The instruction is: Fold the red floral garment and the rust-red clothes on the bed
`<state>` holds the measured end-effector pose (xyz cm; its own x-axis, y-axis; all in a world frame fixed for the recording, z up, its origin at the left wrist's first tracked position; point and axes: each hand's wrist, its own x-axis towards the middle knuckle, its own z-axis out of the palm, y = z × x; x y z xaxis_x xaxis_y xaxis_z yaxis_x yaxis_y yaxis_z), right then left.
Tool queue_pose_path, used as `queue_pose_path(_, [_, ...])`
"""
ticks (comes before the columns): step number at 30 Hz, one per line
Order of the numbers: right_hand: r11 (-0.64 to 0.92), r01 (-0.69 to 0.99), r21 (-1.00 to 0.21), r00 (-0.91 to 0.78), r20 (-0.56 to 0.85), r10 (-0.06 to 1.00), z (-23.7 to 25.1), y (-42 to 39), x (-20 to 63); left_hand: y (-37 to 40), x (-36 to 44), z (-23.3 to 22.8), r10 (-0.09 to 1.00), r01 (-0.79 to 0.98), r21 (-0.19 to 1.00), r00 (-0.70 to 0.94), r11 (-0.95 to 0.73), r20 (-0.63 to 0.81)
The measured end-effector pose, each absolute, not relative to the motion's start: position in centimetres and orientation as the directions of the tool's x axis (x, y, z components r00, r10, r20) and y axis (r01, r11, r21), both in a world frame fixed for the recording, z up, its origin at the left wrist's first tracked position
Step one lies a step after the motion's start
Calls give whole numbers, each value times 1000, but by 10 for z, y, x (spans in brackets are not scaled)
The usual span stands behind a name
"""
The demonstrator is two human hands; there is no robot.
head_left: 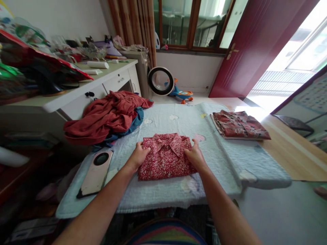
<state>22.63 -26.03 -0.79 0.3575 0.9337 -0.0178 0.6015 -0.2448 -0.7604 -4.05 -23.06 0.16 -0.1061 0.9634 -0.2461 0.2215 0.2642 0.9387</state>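
A red and white patterned shirt (167, 163), folded into a rectangle with its collar at the far edge, lies on the pale blue cloth before me. My left hand (140, 154) grips its left side, the thumb on top and the other fingers around or beneath the edge. On the opposite side my right hand (196, 156) holds the shirt in the same way. Fingers under the fabric are hidden in both hands.
Rumpled red and blue clothes (109, 117) are heaped at the left, with a phone (95, 173) nearer me. Folded patterned garments (240, 124) lie at the right on the pale blue cloth (176, 117). A cluttered desk (76, 92) borders the left side.
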Motion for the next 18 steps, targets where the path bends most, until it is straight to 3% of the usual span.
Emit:
queue_pose_path(5, [-4,511,-860,206,118,971,-14,-259,226,-244,-45,14,966,32,972,113,231,-233])
queue_pose_path(8, [10,526,-850,184,126,975,-21,-256,224,-250,-48,17,947,49,975,228,218,-224])
queue_pose_path(13, [-4,595,-804,177,126,976,-20,-255,222,-255,-41,28,913,44,941,233,335,-336])
queue_pose_path(18, [101,615,-782,118,218,969,6,-261,237,-255,-16,57,897,73,934,263,349,-356])
